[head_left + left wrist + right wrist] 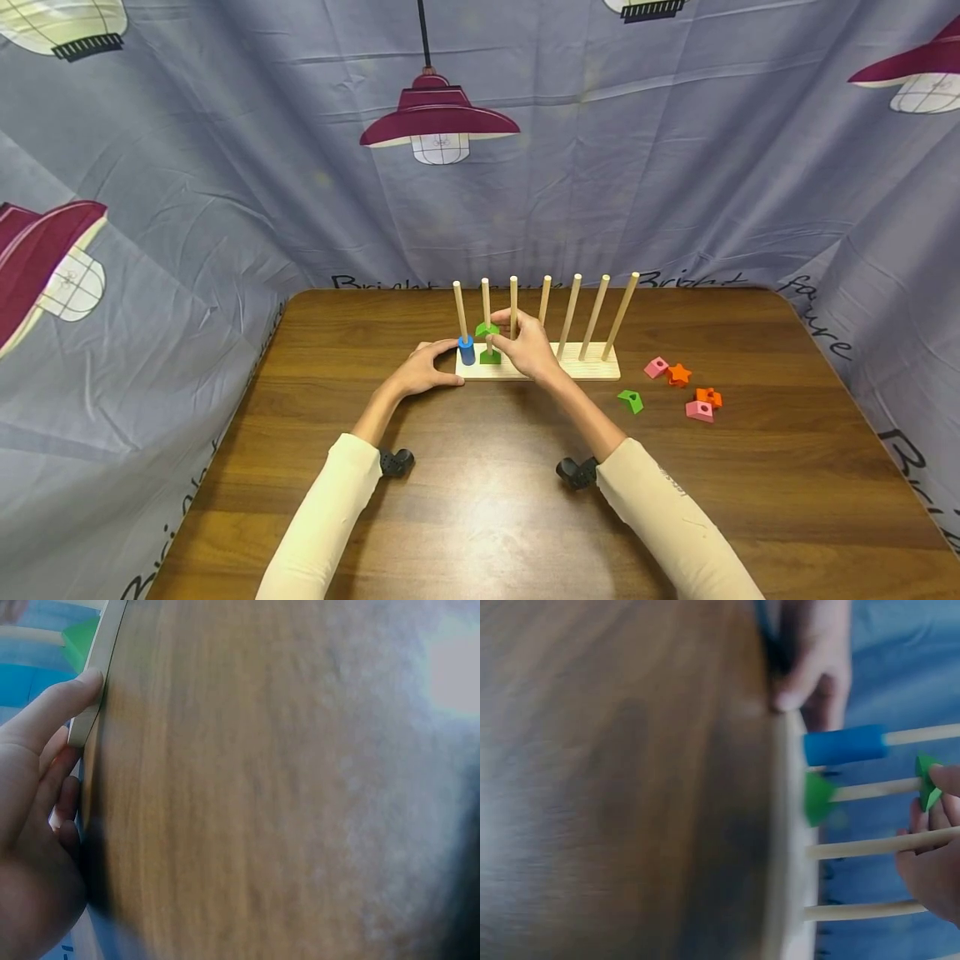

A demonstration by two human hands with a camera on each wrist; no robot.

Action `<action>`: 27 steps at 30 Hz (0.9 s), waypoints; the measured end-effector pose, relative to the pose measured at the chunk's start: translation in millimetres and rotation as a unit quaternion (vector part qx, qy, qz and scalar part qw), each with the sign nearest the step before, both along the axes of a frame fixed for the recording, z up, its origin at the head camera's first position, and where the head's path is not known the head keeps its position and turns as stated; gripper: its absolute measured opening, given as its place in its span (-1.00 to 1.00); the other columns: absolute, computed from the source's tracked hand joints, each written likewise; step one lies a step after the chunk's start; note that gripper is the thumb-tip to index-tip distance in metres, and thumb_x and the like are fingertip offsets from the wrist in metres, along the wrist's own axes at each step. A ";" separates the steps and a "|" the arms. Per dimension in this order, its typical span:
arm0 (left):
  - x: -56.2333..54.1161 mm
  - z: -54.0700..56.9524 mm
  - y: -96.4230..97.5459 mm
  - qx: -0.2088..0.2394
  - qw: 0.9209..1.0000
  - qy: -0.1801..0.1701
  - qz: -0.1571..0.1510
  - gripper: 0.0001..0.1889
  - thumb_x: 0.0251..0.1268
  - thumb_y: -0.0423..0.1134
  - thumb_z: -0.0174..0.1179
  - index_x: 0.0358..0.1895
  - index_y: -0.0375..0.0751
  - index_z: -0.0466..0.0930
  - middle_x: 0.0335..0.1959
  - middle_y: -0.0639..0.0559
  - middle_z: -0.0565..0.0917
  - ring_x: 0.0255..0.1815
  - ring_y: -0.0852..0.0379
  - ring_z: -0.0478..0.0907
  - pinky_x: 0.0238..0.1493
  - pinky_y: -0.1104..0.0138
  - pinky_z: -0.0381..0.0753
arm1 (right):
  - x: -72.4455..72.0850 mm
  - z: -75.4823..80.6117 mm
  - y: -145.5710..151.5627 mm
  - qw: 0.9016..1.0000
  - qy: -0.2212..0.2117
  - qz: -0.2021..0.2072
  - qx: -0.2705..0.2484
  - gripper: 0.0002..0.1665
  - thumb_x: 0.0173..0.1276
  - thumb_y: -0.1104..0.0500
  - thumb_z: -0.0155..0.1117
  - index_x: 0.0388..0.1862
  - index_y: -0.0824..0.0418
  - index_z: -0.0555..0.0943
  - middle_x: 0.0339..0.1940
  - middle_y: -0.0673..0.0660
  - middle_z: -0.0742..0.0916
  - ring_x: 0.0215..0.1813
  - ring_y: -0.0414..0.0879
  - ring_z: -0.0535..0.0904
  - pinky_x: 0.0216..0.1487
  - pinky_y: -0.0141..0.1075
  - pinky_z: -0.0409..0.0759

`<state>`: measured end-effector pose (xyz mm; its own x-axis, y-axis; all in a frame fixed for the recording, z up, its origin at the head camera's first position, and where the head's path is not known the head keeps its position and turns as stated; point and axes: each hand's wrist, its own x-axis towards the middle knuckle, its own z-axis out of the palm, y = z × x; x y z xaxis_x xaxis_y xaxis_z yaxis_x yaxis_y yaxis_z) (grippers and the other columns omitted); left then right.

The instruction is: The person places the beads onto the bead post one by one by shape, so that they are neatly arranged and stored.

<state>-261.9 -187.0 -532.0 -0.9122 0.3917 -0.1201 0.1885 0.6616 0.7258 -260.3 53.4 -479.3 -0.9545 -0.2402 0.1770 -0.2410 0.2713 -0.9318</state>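
Observation:
A pale wooden pegboard [573,368] with several upright pegs lies on the table. My left hand [422,371] grips its left end, thumb at the front edge and fingers behind, as the left wrist view also shows. Blue pieces [467,352] sit on the leftmost peg. One green block [491,357] rests at the foot of the second peg. Higher on that same peg, my right hand [531,348] pinches another green block [928,782] between thumb and fingers. In the right wrist view the peg runs up to this block, with the blue pieces [846,745] beside it.
To the right of the pegboard lie a loose green block [631,401], a pink block [656,367], an orange star [679,374], another orange piece [708,397] and a second pink block [700,411]. A printed curtain [480,217] hangs behind the wooden table [480,500].

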 end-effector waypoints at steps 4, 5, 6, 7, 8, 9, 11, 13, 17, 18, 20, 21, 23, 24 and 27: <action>0.6 0.7 0.4 0.002 1.000 0.002 0.000 -0.16 0.14 -0.05 0.48 0.49 -0.16 0.33 0.47 -0.13 0.35 0.36 -0.15 0.20 0.35 -0.10 0.21 | 1.8 -23.0 -1.9 1.000 -0.021 -0.003 -0.009 -0.62 0.28 0.39 0.38 0.07 0.43 0.60 0.05 0.36 0.69 0.14 0.21 0.59 0.17 0.01 0.51; 0.7 0.8 0.6 0.002 1.000 0.003 -0.001 -0.16 0.14 -0.05 0.48 0.49 -0.17 0.32 0.47 -0.13 0.35 0.36 -0.15 0.20 0.35 -0.10 0.21 | 2.2 -28.3 -2.1 1.000 -0.029 -0.003 -0.009 -0.63 0.28 0.40 0.37 0.07 0.43 0.59 0.06 0.36 0.68 0.15 0.21 0.58 0.18 0.00 0.51; 0.8 1.0 0.8 0.001 1.000 0.003 -0.003 -0.16 0.15 -0.05 0.47 0.49 -0.17 0.32 0.47 -0.13 0.34 0.37 -0.15 0.20 0.36 -0.10 0.21 | 2.8 -32.8 -2.3 0.999 -0.039 -0.002 -0.010 -0.63 0.28 0.41 0.36 0.07 0.44 0.58 0.07 0.36 0.68 0.16 0.21 0.58 0.18 0.00 0.51; 0.9 1.2 0.9 0.001 1.000 0.002 -0.003 -0.15 0.15 -0.05 0.47 0.50 -0.17 0.32 0.48 -0.13 0.34 0.38 -0.15 0.19 0.36 -0.10 0.20 | 2.9 -36.7 -2.6 0.999 -0.048 -0.003 -0.012 -0.63 0.28 0.42 0.36 0.07 0.44 0.58 0.07 0.36 0.67 0.16 0.21 0.58 0.18 -0.01 0.52; 1.1 1.3 0.9 0.000 1.000 0.002 -0.004 -0.15 0.15 -0.05 0.47 0.50 -0.17 0.32 0.48 -0.13 0.33 0.38 -0.15 0.19 0.36 -0.10 0.20 | 3.0 -39.7 -2.9 0.998 -0.058 -0.004 -0.014 -0.63 0.29 0.43 0.35 0.08 0.44 0.57 0.08 0.36 0.66 0.16 0.21 0.57 0.17 -0.02 0.53; 1.2 1.6 1.0 0.000 1.000 0.002 -0.004 -0.15 0.15 -0.05 0.47 0.50 -0.17 0.32 0.48 -0.13 0.33 0.38 -0.15 0.19 0.36 -0.10 0.20 | 2.9 -42.3 -3.3 0.998 -0.063 -0.005 -0.016 -0.63 0.29 0.43 0.35 0.08 0.44 0.57 0.08 0.36 0.66 0.15 0.21 0.57 0.17 -0.02 0.53; 1.3 1.9 0.7 0.001 1.000 0.003 -0.002 -0.15 0.14 -0.05 0.48 0.49 -0.18 0.32 0.48 -0.14 0.34 0.39 -0.15 0.19 0.36 -0.10 0.20 | 2.4 -45.0 -4.2 0.998 -0.068 -0.008 -0.014 -0.63 0.28 0.44 0.34 0.08 0.43 0.57 0.08 0.36 0.65 0.15 0.22 0.57 0.16 -0.02 0.53; 1.3 2.0 0.2 0.000 1.000 0.004 0.001 -0.15 0.13 -0.05 0.48 0.49 -0.18 0.32 0.47 -0.14 0.34 0.38 -0.15 0.19 0.36 -0.10 0.20 | 1.9 -45.1 -5.4 0.997 -0.073 -0.010 -0.017 -0.62 0.27 0.44 0.35 0.08 0.42 0.57 0.09 0.36 0.65 0.15 0.22 0.57 0.17 -0.03 0.52; 1.3 2.3 -0.7 -0.004 1.000 0.003 0.003 -0.14 0.14 -0.04 0.47 0.50 -0.18 0.32 0.47 -0.15 0.34 0.38 -0.15 0.19 0.36 -0.10 0.20 | 1.4 -44.5 -6.7 0.997 -0.080 -0.011 -0.012 -0.62 0.27 0.45 0.34 0.08 0.41 0.58 0.10 0.35 0.65 0.16 0.20 0.57 0.17 -0.04 0.52; 1.4 2.3 -0.8 -0.005 1.000 0.003 0.003 -0.14 0.14 -0.03 0.47 0.50 -0.18 0.31 0.47 -0.15 0.34 0.39 -0.15 0.19 0.36 -0.10 0.20 | 1.5 -44.3 -6.8 0.997 -0.081 -0.012 -0.010 -0.62 0.27 0.45 0.34 0.08 0.40 0.58 0.10 0.35 0.65 0.16 0.20 0.56 0.17 -0.04 0.52; 1.2 2.1 -0.6 -0.004 1.000 0.002 0.003 -0.14 0.14 -0.03 0.47 0.50 -0.18 0.31 0.47 -0.15 0.34 0.39 -0.14 0.19 0.36 -0.10 0.20 | 1.6 -44.1 -6.8 0.997 -0.081 -0.012 -0.007 -0.62 0.27 0.46 0.34 0.08 0.40 0.58 0.09 0.34 0.66 0.16 0.19 0.56 0.17 -0.05 0.51; 1.3 2.2 -0.5 -0.004 1.000 0.002 0.003 -0.14 0.14 -0.04 0.47 0.50 -0.18 0.31 0.47 -0.15 0.35 0.39 -0.15 0.19 0.36 -0.10 0.21 | 1.9 -43.7 -6.5 0.997 -0.079 -0.012 -0.005 -0.62 0.27 0.45 0.34 0.08 0.40 0.58 0.08 0.34 0.67 0.16 0.19 0.56 0.18 -0.05 0.51; 0.8 1.8 -0.1 -0.003 1.000 0.003 0.003 -0.15 0.14 -0.04 0.47 0.50 -0.18 0.32 0.47 -0.15 0.35 0.39 -0.15 0.19 0.36 -0.10 0.20 | 2.4 -43.6 -4.6 0.997 -0.071 -0.012 0.006 -0.60 0.27 0.42 0.36 0.11 0.38 0.59 0.10 0.32 0.68 0.18 0.18 0.56 0.21 -0.03 0.48; 0.6 1.6 0.2 -0.004 1.000 0.004 0.003 -0.15 0.14 -0.04 0.47 0.49 -0.18 0.32 0.47 -0.14 0.34 0.39 -0.14 0.19 0.36 -0.09 0.20 | 2.7 -44.1 -3.1 0.998 -0.066 -0.013 0.017 -0.56 0.27 0.41 0.37 0.14 0.37 0.58 0.12 0.32 0.67 0.20 0.18 0.55 0.23 -0.02 0.46; 1.2 1.2 0.8 -0.005 1.000 0.003 0.003 -0.15 0.14 -0.05 0.47 0.49 -0.18 0.32 0.48 -0.14 0.33 0.40 -0.14 0.19 0.37 -0.10 0.19 | 8.5 -42.1 5.9 0.996 -0.063 -0.009 0.057 -0.41 0.29 0.32 0.39 0.31 0.30 0.51 0.23 0.33 0.62 0.30 0.23 0.48 0.32 0.06 0.37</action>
<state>-260.7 -186.3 -530.8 -0.9154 0.3846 -0.1184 0.1883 0.6694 0.7186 -251.8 59.3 -521.4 -0.9719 -0.2339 0.0283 -0.1184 0.3808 -0.9171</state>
